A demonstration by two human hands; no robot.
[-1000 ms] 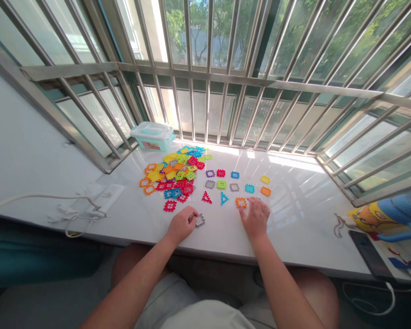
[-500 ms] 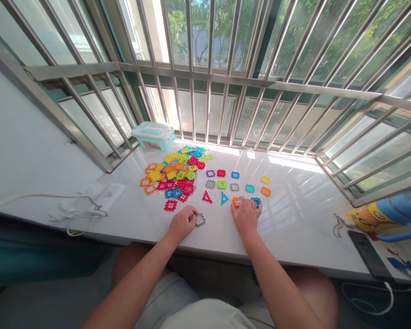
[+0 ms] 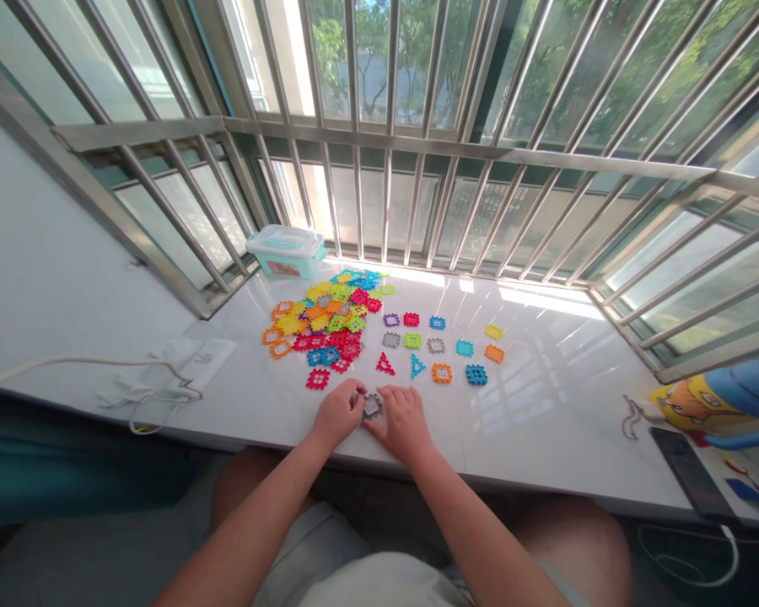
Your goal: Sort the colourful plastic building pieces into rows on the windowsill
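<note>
Sunlit white desk [image 3: 544, 405] by barred window | my left hand [image 3: 338, 413] and right hand [image 3: 405, 421] are both pinching grey tile [image 3: 372, 405] at near edge | am keeping it flat, gripping lightly.

Grey grid tile [image 3: 372, 405], red triangle [image 3: 384, 364], blue triangle [image 3: 417, 365], orange square [image 3: 442, 373], multicoloured pile [image 3: 325, 324], turquoise box [image 3: 287, 251]

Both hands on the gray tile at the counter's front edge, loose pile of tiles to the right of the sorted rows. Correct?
Not quite. The head view shows the pile of tiles to the left of the sorted rows, not the right. Both the left hand and right hand do meet on the gray tile near the counter's front edge.
</note>
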